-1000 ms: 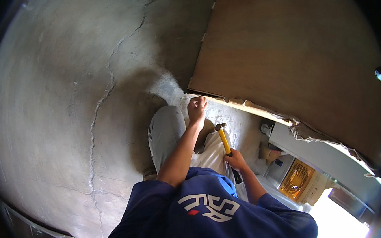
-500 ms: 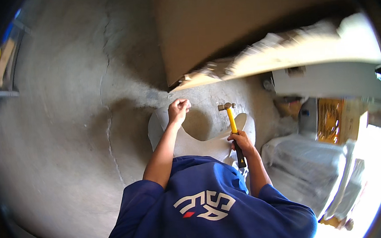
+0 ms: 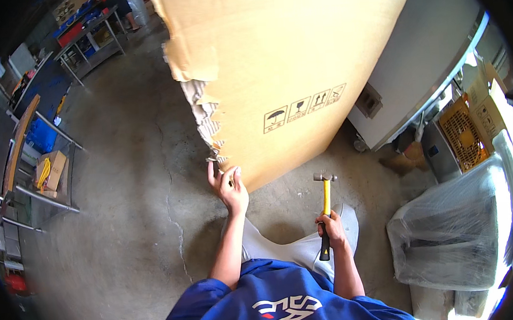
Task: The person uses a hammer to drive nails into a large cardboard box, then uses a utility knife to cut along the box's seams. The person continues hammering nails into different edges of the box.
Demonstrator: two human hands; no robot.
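Coming into view since a second earlier, the printed side of the cardboard carton [image 3: 278,51] stood before the left hand [image 3: 230,190], whose fingers were parted and curled beside its torn edge; contact was impossible to tell. The right hand [image 3: 334,229] remained clamped around a ball-peen hammer [image 3: 327,199]. Concrete floor [image 3: 112,229] lay beneath the fingers, a plastic-wrapped bundle [image 3: 452,235] to their right.

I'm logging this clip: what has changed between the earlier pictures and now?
The view has swung round, so the cardboard box now shows its printed face; whether the box moved is unclear. The left hand is now at the lower end of the box's torn edge, any grip unclear. The right hand still holds the hammer.
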